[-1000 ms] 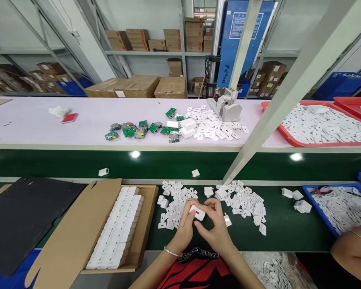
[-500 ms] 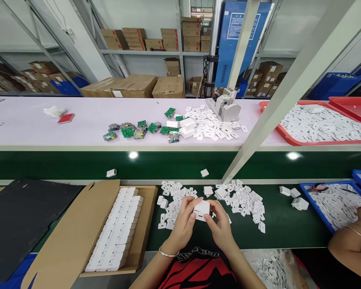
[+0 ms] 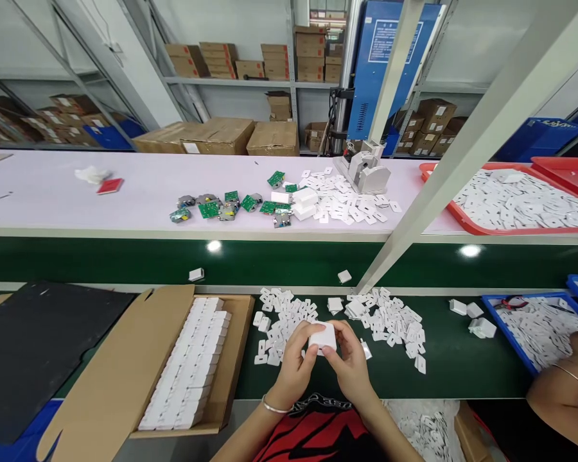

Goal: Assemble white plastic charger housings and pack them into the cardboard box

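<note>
Both hands hold a white charger housing (image 3: 324, 336), a small boxy shell with rounded edges, above the green worktop. My left hand (image 3: 295, 364) grips its left side between thumb and fingers. On the opposite side, my right hand (image 3: 350, 364) pinches it, the thumb at the lower front edge. Behind the left hand lies a pile of flat white plates with cut-outs (image 3: 289, 314). A second pile of such plates (image 3: 399, 324) spreads to the right of my hands. One more white housing (image 3: 335, 305) sits between the piles.
A cardboard box (image 3: 243, 327) at left holds rows of white housings (image 3: 187, 372). Behind, a green conveyor belt (image 3: 270, 260) carries two white pieces. Above it, a shelf holds circuit boards (image 3: 209, 209). A slanted post (image 3: 399, 237) rises at right, near another person's arm (image 3: 556, 398) and a blue tray (image 3: 515, 340).
The housing in my hands has tipped, so its slotted face shows less and its smooth face more. The two white pieces on the belt have shifted right.
</note>
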`<state>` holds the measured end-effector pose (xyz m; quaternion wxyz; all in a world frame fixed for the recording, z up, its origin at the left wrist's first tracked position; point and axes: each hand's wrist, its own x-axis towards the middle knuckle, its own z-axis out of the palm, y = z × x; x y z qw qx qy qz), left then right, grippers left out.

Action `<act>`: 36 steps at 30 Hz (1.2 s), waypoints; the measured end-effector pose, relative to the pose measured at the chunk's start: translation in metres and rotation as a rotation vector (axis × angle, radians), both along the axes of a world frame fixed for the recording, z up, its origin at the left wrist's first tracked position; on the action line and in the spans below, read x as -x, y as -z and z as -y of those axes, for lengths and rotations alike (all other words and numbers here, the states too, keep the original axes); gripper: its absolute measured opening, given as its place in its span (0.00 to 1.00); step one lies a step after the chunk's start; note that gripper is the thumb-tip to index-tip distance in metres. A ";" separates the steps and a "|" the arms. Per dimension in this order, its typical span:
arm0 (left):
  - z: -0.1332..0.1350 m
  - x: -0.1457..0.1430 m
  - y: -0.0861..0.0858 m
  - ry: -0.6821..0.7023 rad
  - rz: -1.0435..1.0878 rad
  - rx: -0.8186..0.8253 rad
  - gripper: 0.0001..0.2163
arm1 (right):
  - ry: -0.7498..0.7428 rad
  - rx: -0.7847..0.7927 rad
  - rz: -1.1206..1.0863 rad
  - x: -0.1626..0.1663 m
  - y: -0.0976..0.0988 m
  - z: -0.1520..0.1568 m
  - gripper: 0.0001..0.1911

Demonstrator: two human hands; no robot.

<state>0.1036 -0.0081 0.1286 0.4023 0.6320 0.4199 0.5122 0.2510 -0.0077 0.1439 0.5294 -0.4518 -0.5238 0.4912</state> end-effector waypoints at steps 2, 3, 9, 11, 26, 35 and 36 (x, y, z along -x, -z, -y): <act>0.000 0.001 -0.002 0.004 -0.032 -0.005 0.16 | -0.020 0.024 -0.042 -0.003 -0.002 -0.004 0.17; 0.000 0.002 -0.004 0.017 -0.061 0.003 0.16 | -0.038 0.046 -0.074 -0.005 -0.002 -0.006 0.18; -0.005 0.011 -0.012 0.139 -0.201 0.127 0.18 | -0.115 0.136 -0.169 -0.011 0.005 -0.009 0.20; -0.006 0.012 -0.010 0.129 -0.179 0.141 0.18 | -0.098 0.118 -0.138 -0.009 0.008 -0.008 0.20; -0.003 0.007 -0.002 0.035 -0.089 0.291 0.21 | 0.083 0.051 0.087 0.004 0.023 -0.007 0.14; -0.002 0.001 0.009 0.032 0.055 0.358 0.20 | 0.097 -0.031 0.186 0.004 0.032 -0.003 0.13; -0.003 0.000 0.011 0.024 0.081 0.365 0.21 | 0.089 -0.025 0.207 0.004 0.033 -0.002 0.14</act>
